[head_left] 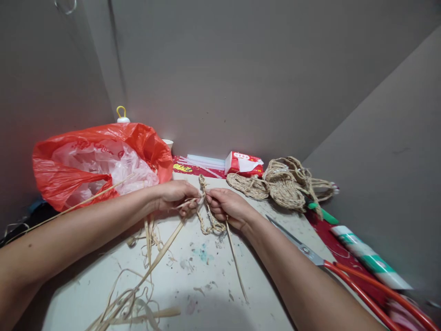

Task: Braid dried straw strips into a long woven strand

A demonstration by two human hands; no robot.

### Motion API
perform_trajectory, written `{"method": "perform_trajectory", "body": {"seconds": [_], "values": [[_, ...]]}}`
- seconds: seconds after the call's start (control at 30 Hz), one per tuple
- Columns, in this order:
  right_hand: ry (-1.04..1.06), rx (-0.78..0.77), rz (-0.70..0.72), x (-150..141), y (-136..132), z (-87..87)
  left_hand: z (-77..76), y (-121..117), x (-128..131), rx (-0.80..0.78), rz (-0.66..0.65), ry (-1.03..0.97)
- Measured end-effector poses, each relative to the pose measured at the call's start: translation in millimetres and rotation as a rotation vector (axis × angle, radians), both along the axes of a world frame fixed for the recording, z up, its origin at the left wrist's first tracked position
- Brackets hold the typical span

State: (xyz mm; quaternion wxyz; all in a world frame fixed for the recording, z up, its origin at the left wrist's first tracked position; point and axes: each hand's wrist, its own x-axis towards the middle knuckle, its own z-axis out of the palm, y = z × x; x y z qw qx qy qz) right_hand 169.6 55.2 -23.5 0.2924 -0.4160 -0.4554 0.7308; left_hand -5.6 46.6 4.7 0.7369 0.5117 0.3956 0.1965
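Over the middle of the white board (213,285), both my hands meet at a braided straw cord (206,225). My left hand (181,197) is closed on pale straw strands, which trail down from it toward the near left. Pinched at the braid, the fingers of my right hand (225,204) are closed close to my left fingertips. One end of the braid stands up between the hands, and a loop of it rests on the board below. A thin straw strand (236,262) hangs down from under my right hand.
A red plastic bag (51,170) stands at the left. Loose straw (127,303) lies near left. Woven straw pieces (284,188) and a red tissue pack (243,163) lie at the back. Large orange-handled scissors (310,253) and a green-white roll (372,257) are on the right.
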Motion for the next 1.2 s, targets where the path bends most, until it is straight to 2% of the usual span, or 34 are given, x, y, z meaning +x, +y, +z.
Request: {"method": "perform_trajectory", "body": {"seconds": [0.07,0.17,0.27,0.43,0.6,0.67,0.77,0.93,1.1,1.2], "values": [[0.008,-0.007,0.012,1.5,1.9,-0.1,-1.1,5.3,-4.9,-0.044,0.018,-0.01],[0.01,-0.015,0.022,2.6,3.3,0.2,-4.3,11.4,-11.0,-0.027,0.115,0.072],[-0.003,-0.021,0.021,1.9,3.4,1.0,-4.4,11.0,-12.9,0.043,0.18,0.14],[-0.019,-0.012,0.017,-0.1,2.8,1.4,4.6,-1.1,-7.7,0.216,0.29,0.234],[-0.031,0.014,0.023,-0.6,1.9,3.9,3.6,-3.8,2.1,0.408,0.234,0.366],[-0.045,0.026,0.03,-0.5,1.5,5.4,-0.1,-0.7,5.3,0.363,0.236,0.329],[-0.086,0.059,0.03,-0.7,0.5,5.7,-3.3,3.8,6.7,0.207,0.246,0.242],[-0.15,0.154,-0.038,-2.5,-1.8,0.5,-2.7,5.6,3.5,0.021,0.23,0.145],[-0.127,0.157,-0.027,-0.4,-0.2,-0.7,-1.8,5.8,2.9,-0.004,0.196,0.118],[-0.11,0.127,0.004,3.0,2.4,-0.1,-0.7,8.0,1.1,0.092,0.172,0.182]]}}
